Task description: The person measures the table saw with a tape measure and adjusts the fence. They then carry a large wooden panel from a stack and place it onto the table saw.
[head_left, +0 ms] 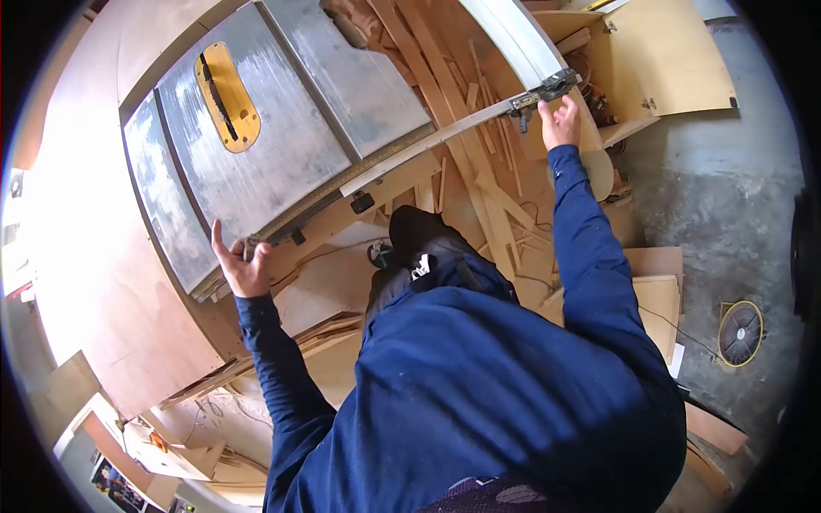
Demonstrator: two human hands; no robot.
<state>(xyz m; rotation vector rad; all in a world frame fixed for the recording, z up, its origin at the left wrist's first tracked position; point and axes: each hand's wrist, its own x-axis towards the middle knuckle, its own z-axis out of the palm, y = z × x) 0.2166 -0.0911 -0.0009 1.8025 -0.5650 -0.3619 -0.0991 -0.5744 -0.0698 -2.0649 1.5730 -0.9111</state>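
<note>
A table saw (pixel 291 162) with a worn grey metal top is in front of me. Its dark blade (pixel 214 96) stands in a slot of the yellow insert plate (pixel 243 111). My left hand (pixel 245 272) is at the near left edge of the top, fingers apart, close to the front rail (pixel 393 168). To the right, a pale rip fence (pixel 511 41) runs away from me, well apart from the blade. My right hand (pixel 561 126) is just below the black fence end (pixel 556 84), thumb and fingers spread.
A broad plywood surface (pixel 85 214) adjoins the saw on the left. Long wood strips (pixel 479 162) lie beneath and behind the rail. An open cabinet door (pixel 667 60) is at the upper right. A round yellow-rimmed fan (pixel 740 333) stands on the concrete floor.
</note>
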